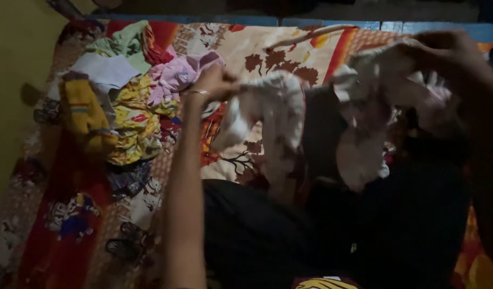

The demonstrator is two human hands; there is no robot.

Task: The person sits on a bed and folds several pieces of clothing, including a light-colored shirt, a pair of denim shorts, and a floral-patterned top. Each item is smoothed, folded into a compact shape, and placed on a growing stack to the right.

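My left hand [214,83] grips one end of a pale white garment [278,109] and lifts it above the bed. At the upper right, my right hand [444,51] holds the other end of the same garment, which hangs in folds between the two hands. A thin bangle sits on my left wrist. Dark clothing [332,235] lies across my lap below the garment. The light is dim and the cloth is blurred.
A patterned bedsheet [268,48] in red, orange and cream with leaf prints covers the bed. A heap of mixed clothes [123,107], yellow, pink, green and white, lies at the left. A yellow-green wall [11,80] borders the left side.
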